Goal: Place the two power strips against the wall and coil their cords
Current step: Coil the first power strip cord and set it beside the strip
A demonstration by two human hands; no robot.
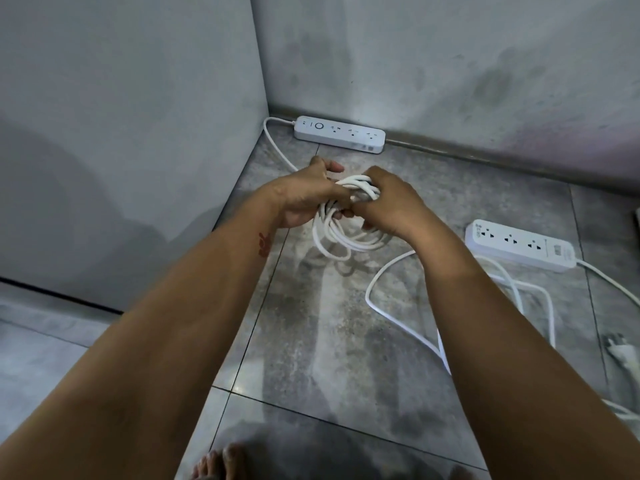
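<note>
One white power strip lies flat against the far wall near the corner. Its cord runs along the left wall toward me into a bundle of white loops. My left hand and my right hand both grip this coil above the floor, and the loops hang below my fingers. A second white power strip lies on the floor at the right, away from the wall. Its cord sprawls loose over the tiles, partly hidden under my right forearm.
A white plug lies on the floor at the right edge. Grey walls meet in a corner at the back left. My bare toes show at the bottom of the view. The floor is grey tile.
</note>
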